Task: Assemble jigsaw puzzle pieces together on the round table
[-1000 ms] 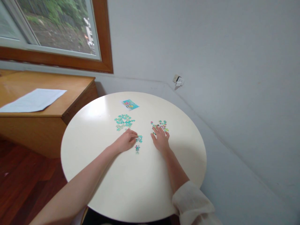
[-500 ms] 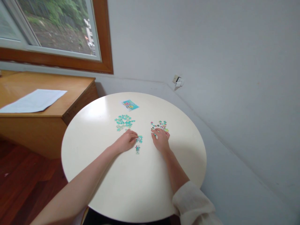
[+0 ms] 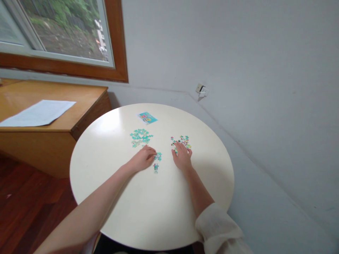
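Note:
On the round white table, my left hand (image 3: 143, 158) rests with its fingers closed together, the tips at the left edge of a small joined section of jigsaw puzzle (image 3: 158, 156). Just below that lies a second small joined section (image 3: 156, 168), apart from the first. My right hand (image 3: 182, 157) is open, fingers spread over a loose pile of multicoloured jigsaw pieces (image 3: 185, 138) and partly hiding them. Nothing shows gripped in it. Beyond my left hand lies a bigger pile of turquoise and pale green jigsaw pieces (image 3: 140, 136).
A picture card (image 3: 147, 118) in turquoise with coloured figures lies toward the far side of the table (image 3: 148, 211). To the left stands a wooden desk (image 3: 87, 95) with white paper (image 3: 39, 113) on it. A wall socket with a plug (image 3: 202, 90) is behind the table.
My right hand's fingers have stretched and shifted slightly over the multicoloured pile. My left hand stays in place. The view has tilted very slightly.

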`<state>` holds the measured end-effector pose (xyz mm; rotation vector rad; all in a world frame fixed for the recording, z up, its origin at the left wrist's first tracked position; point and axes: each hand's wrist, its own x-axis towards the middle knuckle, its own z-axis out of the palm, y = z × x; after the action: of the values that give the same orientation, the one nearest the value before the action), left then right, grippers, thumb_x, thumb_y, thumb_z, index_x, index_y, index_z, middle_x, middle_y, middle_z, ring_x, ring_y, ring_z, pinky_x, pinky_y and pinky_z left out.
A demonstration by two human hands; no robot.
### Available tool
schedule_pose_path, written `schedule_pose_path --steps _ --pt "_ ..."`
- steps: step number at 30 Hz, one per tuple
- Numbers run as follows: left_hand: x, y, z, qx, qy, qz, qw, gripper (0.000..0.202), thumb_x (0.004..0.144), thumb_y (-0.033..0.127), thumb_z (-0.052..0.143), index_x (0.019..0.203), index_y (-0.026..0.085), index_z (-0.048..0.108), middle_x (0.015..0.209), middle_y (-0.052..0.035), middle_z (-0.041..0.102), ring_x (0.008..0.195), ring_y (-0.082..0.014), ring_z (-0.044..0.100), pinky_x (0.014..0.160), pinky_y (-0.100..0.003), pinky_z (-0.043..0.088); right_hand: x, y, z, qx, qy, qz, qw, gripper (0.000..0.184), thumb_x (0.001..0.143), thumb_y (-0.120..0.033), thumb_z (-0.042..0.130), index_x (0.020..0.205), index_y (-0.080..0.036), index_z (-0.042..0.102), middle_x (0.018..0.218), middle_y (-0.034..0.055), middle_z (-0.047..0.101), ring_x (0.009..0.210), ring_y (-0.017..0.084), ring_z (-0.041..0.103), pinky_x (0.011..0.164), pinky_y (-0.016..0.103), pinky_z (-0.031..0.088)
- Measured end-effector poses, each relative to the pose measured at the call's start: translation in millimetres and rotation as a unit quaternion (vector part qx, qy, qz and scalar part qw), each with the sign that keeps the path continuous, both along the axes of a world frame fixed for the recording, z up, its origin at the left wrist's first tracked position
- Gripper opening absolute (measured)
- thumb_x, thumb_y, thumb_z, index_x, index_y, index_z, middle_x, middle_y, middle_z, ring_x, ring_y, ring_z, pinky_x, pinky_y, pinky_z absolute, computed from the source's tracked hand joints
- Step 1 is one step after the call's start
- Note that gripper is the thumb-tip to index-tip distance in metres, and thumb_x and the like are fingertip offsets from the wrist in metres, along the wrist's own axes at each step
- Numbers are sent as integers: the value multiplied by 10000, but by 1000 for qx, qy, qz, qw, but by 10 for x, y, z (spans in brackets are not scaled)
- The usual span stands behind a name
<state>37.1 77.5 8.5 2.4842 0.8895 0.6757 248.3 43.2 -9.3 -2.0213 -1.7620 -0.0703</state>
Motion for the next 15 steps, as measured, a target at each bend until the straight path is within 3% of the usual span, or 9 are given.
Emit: schedule_pose_path --steps 4,10,15 --pt "1 -4 8 1 1 1 1000 252 811 202 418 819 202 670 987 -80 679 970 -211 605 1072 -439 285 -21 8 -18 -34 -25 8 999 424 895 -290 350 1303 -221 444 1391 79 444 1299 216 345 1031 448 178" --pt "5 2 8 4 0 -1 1000 249 811 202 420 804 203 669 978 -78 681 963 -214 607 1070 -442 285 -6 5 -25 -25 -36 9 999 414 898 -311 351 1286 -218 461 1369 76 472 1271 213 384 1042 460 180" --pt "4 9 -17 9 -6 -1 1000 239 808 191 430 813 203 670 987 -73 680 953 -206 607 1051 -417 312 -19 24 -6 -42 -39 -7 998 457 900 -349 353 1330 -209 418 1433 79 382 1339 239 275 1051 482 172"
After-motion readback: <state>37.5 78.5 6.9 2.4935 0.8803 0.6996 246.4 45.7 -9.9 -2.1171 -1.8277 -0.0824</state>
